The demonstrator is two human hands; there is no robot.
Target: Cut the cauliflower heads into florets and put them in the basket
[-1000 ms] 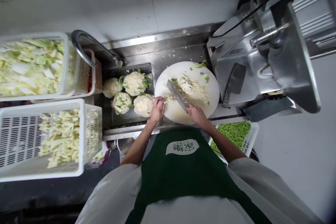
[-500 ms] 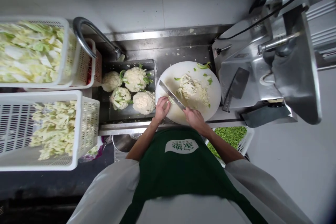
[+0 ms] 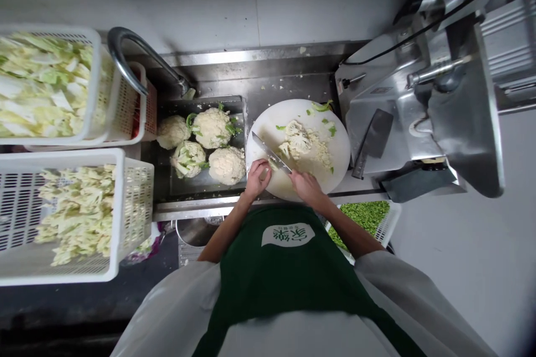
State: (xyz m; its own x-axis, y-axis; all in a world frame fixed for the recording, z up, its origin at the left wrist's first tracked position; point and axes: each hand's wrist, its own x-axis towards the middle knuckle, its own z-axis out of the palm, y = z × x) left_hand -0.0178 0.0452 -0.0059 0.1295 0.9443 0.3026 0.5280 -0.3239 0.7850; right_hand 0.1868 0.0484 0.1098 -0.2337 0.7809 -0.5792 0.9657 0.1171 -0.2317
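My right hand (image 3: 307, 187) is wrapped round the handle of a kitchen knife (image 3: 271, 152). Its blade slants up and left, low over a round white cutting board (image 3: 340, 170). Left of the blade, my left hand (image 3: 257, 177) has its fingers curled together, with a small pale cauliflower piece (image 3: 273, 165) at the fingertips, partly hidden by hand and blade. Beyond the knife lies a cut cauliflower chunk (image 3: 298, 139) among crumbs and small florets. Green leaf scraps (image 3: 321, 106) are scattered toward the board's far edge.
Several cauliflower heads (image 3: 213, 127) sit in the sink (image 3: 167, 192) under a curved tap (image 3: 125, 61). White baskets of chopped cabbage (image 3: 46, 86) and cauliflower florets (image 3: 81, 212) stand at left. A cleaver (image 3: 379, 134) lies beside a metal slicer (image 3: 464, 100) at right. Chopped greens (image 3: 364, 217) are below.
The whole scene shifts slightly left as the head camera moves. The knife stays in my right hand at nearly the same slant, and my left hand stays beside the blade.
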